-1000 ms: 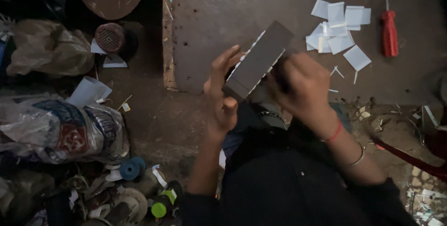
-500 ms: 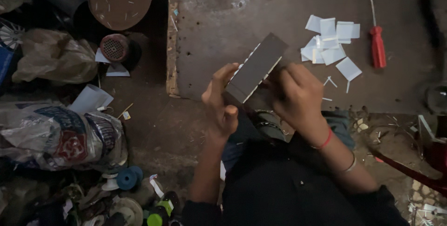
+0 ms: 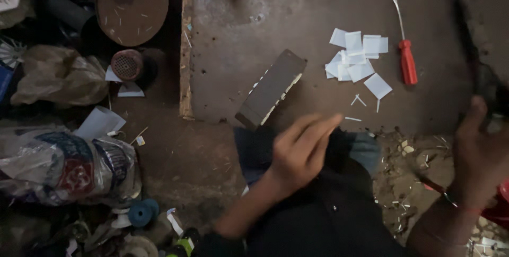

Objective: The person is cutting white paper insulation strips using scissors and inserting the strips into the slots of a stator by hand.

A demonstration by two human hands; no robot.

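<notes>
Both hands are off the dark rectangular block (image 3: 271,88), which lies tilted on the worn board (image 3: 238,34) just left of the frame's centre, its pale striped edge facing lower right. Left hand (image 3: 299,151) hovers low in the middle of the frame with fingers loosely stretched and empty, just below and to the right of the block and not touching it. Right hand (image 3: 480,156) is at the far right edge, raised and blurred; it seems to grip a dark long tool (image 3: 477,61) that runs up toward the upper right corner, though how tightly the fingers wrap it cannot be told. A red band shows at that wrist. Upper right of centre, a loose pile of small white paper squares (image 3: 358,58) lies on the board, and a red-handled screwdriver (image 3: 406,55) rests just beside it, pointing upward. Thin pale slivers are scattered near the squares. Off the board, at upper left, sits a round brown disc (image 3: 132,5), with a small ribbed red motor part (image 3: 127,65) below it. A crumpled printed plastic bag (image 3: 66,164) fills the lower left, and a blue spool (image 3: 142,212) lies near its lower right edge.
</notes>
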